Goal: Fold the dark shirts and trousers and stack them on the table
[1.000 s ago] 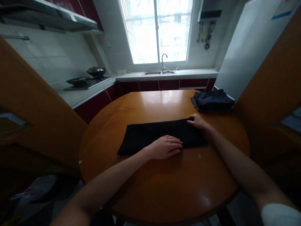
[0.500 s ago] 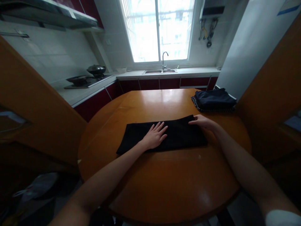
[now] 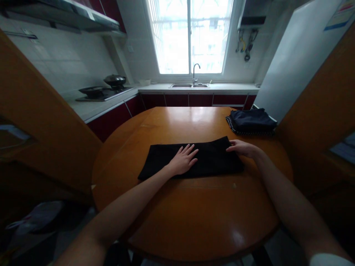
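Shows a folded black cloth flat across the middle of a wooden bench, apart from the near, far, left and right edges. Runs with its long axis from left to right, roughly parallel to the near edge. Lies directly beneath the left hand and to the left of the right hand. Left hand: palm down near the middle of the strip, fingers spread wide, resting on the fabric without gripping. Right hand: at the short right end, just beside the far right corner of the cloth, thumb and fingers narrowed on the fabric; corner slightly raised there. Cannot tell the number of layers between thumb and fingers. Nearer to that raised corner: the right hand, touching; farther: the left hand, well apart from it. Toward the far right edge of the bench, beyond the right hand: a stack of folded dark cloths, apart from the black cloth.
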Demonstrator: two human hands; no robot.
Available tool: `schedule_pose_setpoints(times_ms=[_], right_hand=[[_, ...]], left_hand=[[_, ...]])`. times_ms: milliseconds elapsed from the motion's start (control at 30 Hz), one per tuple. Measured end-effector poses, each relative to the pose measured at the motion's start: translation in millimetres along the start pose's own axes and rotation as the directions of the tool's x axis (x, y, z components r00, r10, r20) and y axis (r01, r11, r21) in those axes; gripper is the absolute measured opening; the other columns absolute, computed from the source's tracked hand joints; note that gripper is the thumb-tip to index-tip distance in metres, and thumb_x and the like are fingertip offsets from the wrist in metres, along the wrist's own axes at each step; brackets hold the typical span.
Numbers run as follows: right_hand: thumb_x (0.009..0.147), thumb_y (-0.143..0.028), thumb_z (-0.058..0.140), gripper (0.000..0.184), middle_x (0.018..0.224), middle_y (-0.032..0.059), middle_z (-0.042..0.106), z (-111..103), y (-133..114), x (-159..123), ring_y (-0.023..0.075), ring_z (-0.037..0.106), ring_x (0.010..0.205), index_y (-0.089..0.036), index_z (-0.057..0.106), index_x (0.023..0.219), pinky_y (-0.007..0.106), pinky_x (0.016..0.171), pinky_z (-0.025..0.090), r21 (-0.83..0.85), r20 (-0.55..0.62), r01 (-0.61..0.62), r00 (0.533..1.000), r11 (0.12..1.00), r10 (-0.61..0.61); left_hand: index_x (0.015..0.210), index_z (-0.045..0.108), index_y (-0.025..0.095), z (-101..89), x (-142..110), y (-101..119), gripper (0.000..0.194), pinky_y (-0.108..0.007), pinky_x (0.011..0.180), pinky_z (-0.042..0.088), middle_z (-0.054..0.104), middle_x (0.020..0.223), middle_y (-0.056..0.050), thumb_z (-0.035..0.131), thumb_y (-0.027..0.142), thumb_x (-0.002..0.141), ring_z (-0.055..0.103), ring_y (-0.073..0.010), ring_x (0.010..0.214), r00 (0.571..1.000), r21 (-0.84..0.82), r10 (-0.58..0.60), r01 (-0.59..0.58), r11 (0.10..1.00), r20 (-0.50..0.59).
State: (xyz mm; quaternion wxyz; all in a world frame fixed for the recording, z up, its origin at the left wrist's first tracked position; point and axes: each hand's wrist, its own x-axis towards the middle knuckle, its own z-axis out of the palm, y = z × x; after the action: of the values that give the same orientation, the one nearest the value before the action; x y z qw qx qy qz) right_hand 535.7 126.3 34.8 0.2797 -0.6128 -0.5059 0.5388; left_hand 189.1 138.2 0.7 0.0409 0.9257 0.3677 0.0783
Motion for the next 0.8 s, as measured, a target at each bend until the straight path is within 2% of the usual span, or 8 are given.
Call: schedule_pose_setpoints(times_ms=[233,433,500,533,633,667,733,800], right_hand=[[0.067,-0.013,0.072,0.026,0.087,0.0090,0.077,15,-21,-8,0.0209,0.074,0.079,-0.018,0.069,0.092,0.026,0.072,0.059,0.192,-0.045,0.044,0.998,0.980,-0.036],[0.068,-0.017,0.069,0.013,0.067,0.0052,0.071,59,-83,1,0.0184,0.066,0.057,-0.018,0.069,0.081,0.026,0.051,0.051,0.081,-0.141,0.113,0.985,0.990,-0.101],[0.068,-0.017,0.070,0.008,0.059,0.0027,0.066,90,-99,12,0.0143,0.059,0.049,-0.017,0.067,0.076,0.023,0.043,0.044,0.030,-0.145,0.192,0.972,0.981,-0.186],[0.068,-0.016,0.071,0.008,0.056,0.0011,0.063,107,-103,18,0.0125,0.056,0.047,-0.017,0.066,0.075,0.022,0.041,0.041,0.017,-0.141,0.226,0.965,0.974,-0.221],[0.070,-0.016,0.076,0.014,0.048,-0.0021,0.057,163,-102,39,0.0104,0.051,0.041,-0.018,0.064,0.075,0.020,0.035,0.034,0.110,-0.094,0.258,0.964,0.960,-0.248],[0.073,-0.019,0.076,0.014,0.048,-0.0024,0.057,178,-97,45,0.0113,0.053,0.041,-0.019,0.063,0.078,0.020,0.036,0.035,0.137,-0.071,0.247,0.968,0.959,-0.240],[0.081,-0.026,0.072,0.013,0.048,-0.0034,0.055,200,-87,54,0.0126,0.055,0.040,-0.020,0.063,0.087,0.020,0.036,0.038,0.181,-0.049,0.238,0.971,0.954,-0.233],[0.088,-0.031,0.065,0.018,0.051,-0.0037,0.057,207,-77,57,0.0135,0.057,0.041,-0.020,0.061,0.102,0.021,0.037,0.041,0.220,-0.031,0.235,0.972,0.947,-0.234]], left_hand=[[0.155,0.041,0.023,6.1,1,-1,0.057,-0.054,0.124,0.014,0.026,0.167,-0.012,0.037,0.050,0.105,0.016,-0.0303,0.156,0.998,-0.049,0.002,-0.005,0.999,-0.059],[0.134,0.063,0.020,-0.2,4,7,0.043,-0.043,0.119,0.032,0.056,0.143,-0.013,0.057,0.038,0.096,0.045,-0.0274,0.139,0.950,-0.374,-0.052,-0.071,0.925,-0.308],[0.128,0.066,0.019,-2.7,8,10,0.040,-0.042,0.112,0.042,0.063,0.129,-0.013,0.053,0.040,0.097,0.056,-0.0262,0.124,0.907,-0.616,-0.198,-0.082,0.784,-0.372],[0.129,0.065,0.018,-3.4,10,11,0.043,-0.042,0.106,0.047,0.066,0.123,-0.012,0.048,0.043,0.099,0.061,-0.0254,0.116,0.888,-0.747,-0.290,-0.086,0.659,-0.358],[0.137,0.059,0.017,-3.1,14,9,0.057,-0.037,0.090,0.055,0.070,0.110,-0.010,0.035,0.055,0.102,0.068,-0.0224,0.098,0.848,-0.974,-0.495,-0.095,0.207,-0.188],[0.140,0.056,0.018,-2.6,14,8,0.058,-0.035,0.088,0.055,0.071,0.108,-0.009,0.036,0.057,0.102,0.069,-0.0215,0.095,0.835,-0.991,-0.537,-0.079,0.106,-0.124],[0.146,0.051,0.020,-2.0,14,5,0.058,-0.032,0.086,0.055,0.072,0.106,-0.007,0.043,0.054,0.101,0.069,-0.0200,0.094,0.796,-1.000,-0.604,-0.022,0.021,-0.030],[0.150,0.046,0.023,-2.0,14,4,0.053,-0.030,0.089,0.054,0.072,0.114,-0.007,0.046,0.044,0.101,0.069,-0.0193,0.100,0.763,-0.999,-0.646,0.027,0.039,-0.005]])
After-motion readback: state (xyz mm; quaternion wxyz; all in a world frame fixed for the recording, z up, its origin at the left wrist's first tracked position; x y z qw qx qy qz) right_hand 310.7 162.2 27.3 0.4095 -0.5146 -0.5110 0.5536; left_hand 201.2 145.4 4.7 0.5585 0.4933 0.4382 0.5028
